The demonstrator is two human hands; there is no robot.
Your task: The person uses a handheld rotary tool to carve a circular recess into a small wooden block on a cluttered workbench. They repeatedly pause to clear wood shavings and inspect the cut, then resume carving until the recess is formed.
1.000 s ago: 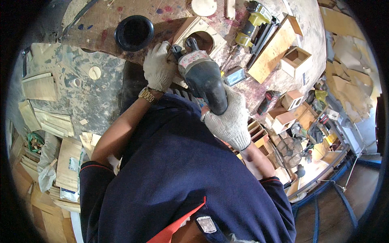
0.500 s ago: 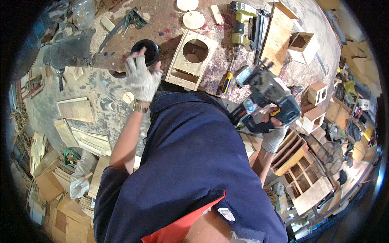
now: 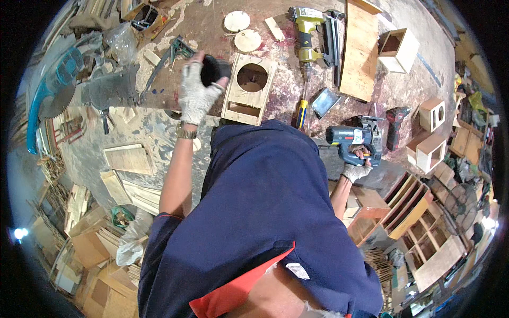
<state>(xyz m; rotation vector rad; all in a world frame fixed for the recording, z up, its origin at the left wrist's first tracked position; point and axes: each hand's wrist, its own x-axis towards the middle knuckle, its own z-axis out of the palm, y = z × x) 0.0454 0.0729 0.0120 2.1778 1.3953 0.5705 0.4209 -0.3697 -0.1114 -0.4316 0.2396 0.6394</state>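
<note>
My left hand (image 3: 197, 95), in a light knitted fingerless glove, pinches a black round ring-shaped part (image 3: 211, 71) between thumb and fingers. Right beside that part stands a plywood box (image 3: 245, 99) with a large round hole and a slot below it. My gloved right hand (image 3: 359, 165) is wrapped round the handle of a blue and black jigsaw (image 3: 347, 136) at the right, by the bench edge. A yellow-handled screwdriver (image 3: 301, 114) and a phone-like flat device (image 3: 325, 102) lie between the box and the jigsaw.
A green nail gun (image 3: 306, 40) and a long board (image 3: 360, 55) lie further back. Two wooden discs (image 3: 247, 41) sit behind the box. A red and black drill (image 3: 395, 127) and small boxes (image 3: 398, 50) are at the right. Saws (image 3: 62, 79) lie at the far left.
My left hand has closed on the black ring-shaped part and moved it right, toward the plywood box. My right hand has turned the jigsaw and moved it away from the flat device.
</note>
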